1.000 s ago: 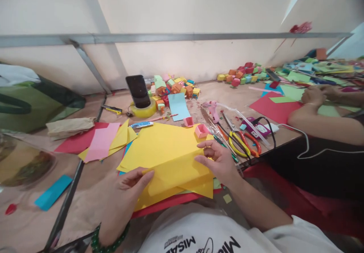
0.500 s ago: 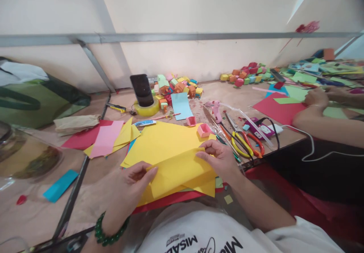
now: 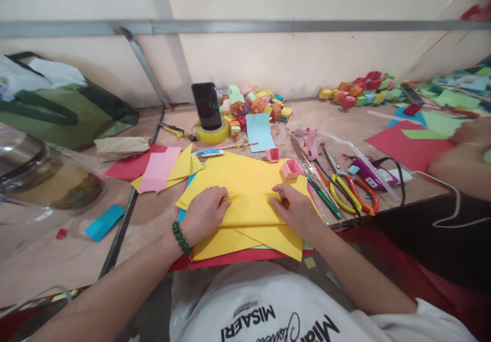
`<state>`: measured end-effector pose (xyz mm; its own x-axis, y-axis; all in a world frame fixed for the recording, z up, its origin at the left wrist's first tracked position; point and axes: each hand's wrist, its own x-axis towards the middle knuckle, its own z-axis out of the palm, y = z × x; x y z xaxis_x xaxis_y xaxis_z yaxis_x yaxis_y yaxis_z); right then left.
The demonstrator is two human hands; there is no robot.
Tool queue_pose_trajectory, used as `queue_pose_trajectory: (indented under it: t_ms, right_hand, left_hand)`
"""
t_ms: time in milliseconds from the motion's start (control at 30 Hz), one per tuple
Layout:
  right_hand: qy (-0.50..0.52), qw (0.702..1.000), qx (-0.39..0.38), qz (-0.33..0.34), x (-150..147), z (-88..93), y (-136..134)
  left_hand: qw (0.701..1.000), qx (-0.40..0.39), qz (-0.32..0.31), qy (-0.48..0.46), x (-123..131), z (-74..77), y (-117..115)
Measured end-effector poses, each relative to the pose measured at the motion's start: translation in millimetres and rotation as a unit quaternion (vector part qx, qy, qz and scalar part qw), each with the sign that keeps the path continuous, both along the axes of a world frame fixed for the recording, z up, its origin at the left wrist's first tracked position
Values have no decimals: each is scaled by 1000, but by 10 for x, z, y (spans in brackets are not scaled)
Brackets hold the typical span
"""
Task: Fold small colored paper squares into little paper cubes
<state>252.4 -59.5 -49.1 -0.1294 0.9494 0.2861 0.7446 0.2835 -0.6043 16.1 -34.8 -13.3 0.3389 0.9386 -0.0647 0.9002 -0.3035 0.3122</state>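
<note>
A folded sheet of yellow paper (image 3: 249, 211) lies flat on a stack of larger yellow sheets (image 3: 245, 170), its straight fold towards me. My left hand (image 3: 206, 210) grips its left side, thumb and fingers curled at the far edge. On the right, my right hand (image 3: 298, 211) pinches the same sheet between thumb and bent fingers. The fingertips are partly hidden against the yellow. Beyond my right hand a small open pink paper box (image 3: 291, 169) rests on the stack, with a smaller pink box (image 3: 272, 154) behind it.
A phone (image 3: 207, 105) leans on a yellow tape roll (image 3: 211, 132). Piled paper houses (image 3: 264, 104) stand behind. To the right lie a pink glue gun (image 3: 308, 140), scissors (image 3: 337, 178), pliers (image 3: 362, 193) and a purple power strip (image 3: 370, 170). Another person's arm (image 3: 460, 163) rests at far right.
The folded yellow sheet, held up and tilted before, now lies flat on the stack. My hands have moved lower onto the paper, and the camera view has shifted.
</note>
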Motion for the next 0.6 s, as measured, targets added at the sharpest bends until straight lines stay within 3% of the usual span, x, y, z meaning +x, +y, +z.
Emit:
queue_pose_trajectory:
  t_ms: [100,167,233,300,400,500,600]
  right_hand:
    - [-46,998,44,18,-9,-54,-10]
    - [-79,994,66,35,-7,-56,-9]
    - [-118,987,92,51,2,-17,-1]
    - [-149,978,125,76,15,65,10]
    - [-154,960,153,179,18,221,21]
    - [-145,935,123,300,-21,335,6]
    - [-159,918,86,352,-88,372,-17]
  left_hand:
    - [997,64,-50,12,-7,-11,24]
    - [985,83,-151,21,-8,15,64]
    - [959,53,-275,40,0,79,102]
    - [937,32,-341,71,16,176,117]
    - [930,21,-345,123,47,344,86]
    - [927,-27,-346,144,72,469,36]
    - [924,-53,-350,145,74,515,9]
